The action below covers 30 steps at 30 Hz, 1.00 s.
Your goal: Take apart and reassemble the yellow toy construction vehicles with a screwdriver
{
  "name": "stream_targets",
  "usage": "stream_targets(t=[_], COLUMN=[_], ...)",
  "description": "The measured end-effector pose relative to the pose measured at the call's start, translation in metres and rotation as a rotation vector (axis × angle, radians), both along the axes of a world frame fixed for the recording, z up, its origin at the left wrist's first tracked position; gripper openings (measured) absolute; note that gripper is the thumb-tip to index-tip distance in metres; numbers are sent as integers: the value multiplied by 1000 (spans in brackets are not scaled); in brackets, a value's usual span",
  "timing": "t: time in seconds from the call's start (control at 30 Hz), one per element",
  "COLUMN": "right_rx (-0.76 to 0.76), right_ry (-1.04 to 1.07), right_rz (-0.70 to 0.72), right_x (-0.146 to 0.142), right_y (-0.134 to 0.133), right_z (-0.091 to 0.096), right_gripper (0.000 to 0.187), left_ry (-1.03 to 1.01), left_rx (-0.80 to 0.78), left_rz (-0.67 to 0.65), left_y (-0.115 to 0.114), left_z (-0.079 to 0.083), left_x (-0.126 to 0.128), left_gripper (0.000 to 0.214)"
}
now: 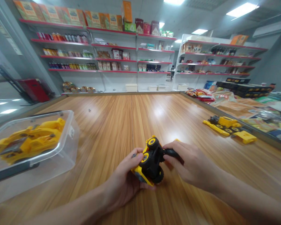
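Observation:
A yellow and black toy truck (pixel 150 161) is held upside down, wheels up, just above the wooden table (pixel 112 125). My left hand (pixel 126 179) is wrapped round its yellow body from below and the left. My right hand (pixel 192 165) pinches a black part (pixel 172 152) at the truck's right side, fingers closed on it.
A clear plastic box (pixel 32 153) with yellow toy parts (pixel 29 139) stands at the left. Several yellow and black toy pieces (pixel 229 126) lie at the right, near the table's edge. Store shelves with goods (pixel 112 56) line the back wall.

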State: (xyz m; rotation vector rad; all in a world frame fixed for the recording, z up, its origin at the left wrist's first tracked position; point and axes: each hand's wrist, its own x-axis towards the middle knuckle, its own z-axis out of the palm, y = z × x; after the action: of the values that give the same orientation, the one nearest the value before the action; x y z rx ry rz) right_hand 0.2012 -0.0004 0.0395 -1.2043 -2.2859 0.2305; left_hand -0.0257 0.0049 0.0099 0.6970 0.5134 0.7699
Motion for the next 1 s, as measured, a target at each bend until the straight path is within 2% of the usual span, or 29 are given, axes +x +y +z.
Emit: stream_targets(t=[0.07, 0.2, 0.37, 0.5, 0.63, 0.7, 0.77, 0.87, 1.0], right_rx=[-19, -63, -121, -168, -50, 19, 21, -44, -94], right_ry=[-15, -15, -11, 21, 76, 86, 70, -6, -136], right_rz=[-21, -79, -173, -152, -147, -209, -283, -314, -200], right_x=[-2, -5, -8, -5, 10, 20, 29, 38, 48], right_y=[-3, -7, -7, -6, 3, 10, 18, 26, 33], right_z=[1, 2, 0, 4, 16, 21, 23, 21, 12], right_gripper=[15, 14, 23, 24, 10, 9, 9, 10, 25], left_ry=[21, 58, 140, 278, 441, 506, 570, 642, 715], left_rx=[62, 163, 246, 366, 499, 566, 624, 688, 767], left_rz=[57, 80, 134, 165, 290, 398, 446, 410, 325], left_y=[-3, -6, -7, -6, -3, -2, -1, 0, 1], left_z=[0, -6, -8, -6, -7, -6, -4, 1, 0], left_x=[2, 3, 2, -2, -5, -7, -7, -8, -9], left_gripper=[22, 26, 35, 35, 43, 44, 47, 48, 41])
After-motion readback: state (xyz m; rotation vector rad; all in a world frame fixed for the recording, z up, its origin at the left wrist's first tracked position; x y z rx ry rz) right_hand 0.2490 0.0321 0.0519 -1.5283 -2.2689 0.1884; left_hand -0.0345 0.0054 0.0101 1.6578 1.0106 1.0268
